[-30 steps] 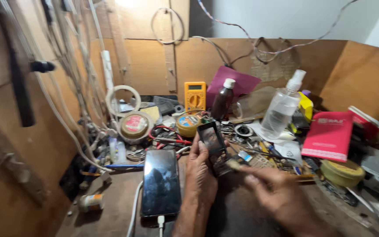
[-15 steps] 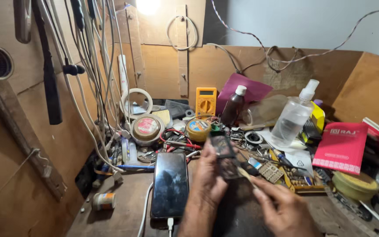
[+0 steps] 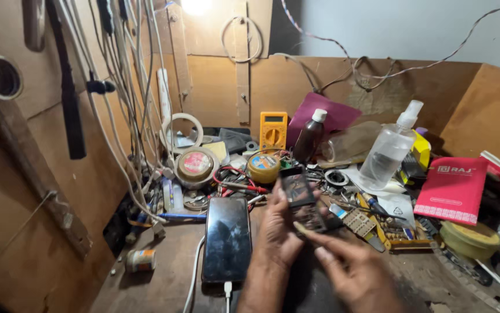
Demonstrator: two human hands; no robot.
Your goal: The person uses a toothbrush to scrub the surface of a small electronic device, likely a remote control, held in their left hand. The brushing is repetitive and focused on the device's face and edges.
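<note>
My left hand (image 3: 277, 232) holds a small dark phone (image 3: 300, 194) upright over the wooden bench, fingers wrapped round its lower half. My right hand (image 3: 351, 269), blurred, reaches in from the lower right and its fingertips touch the small phone's lower edge with a thin pale tool (image 3: 305, 230) pinched between them. A larger black smartphone (image 3: 227, 239) lies flat to the left of my left hand, with a white cable (image 3: 226, 288) plugged into its bottom end.
Clutter lines the back of the bench: a yellow multimeter (image 3: 273, 130), a brown bottle (image 3: 309, 137), a clear spray bottle (image 3: 388, 148), a red box (image 3: 452, 188), round tins (image 3: 195, 165), tape rolls and loose wires. Cables hang down the left wall (image 3: 128, 87).
The view has tilted down and moved nearer the bench. My right hand has moved up to the small phone's lower edge. My left hand still holds the small phone.
</note>
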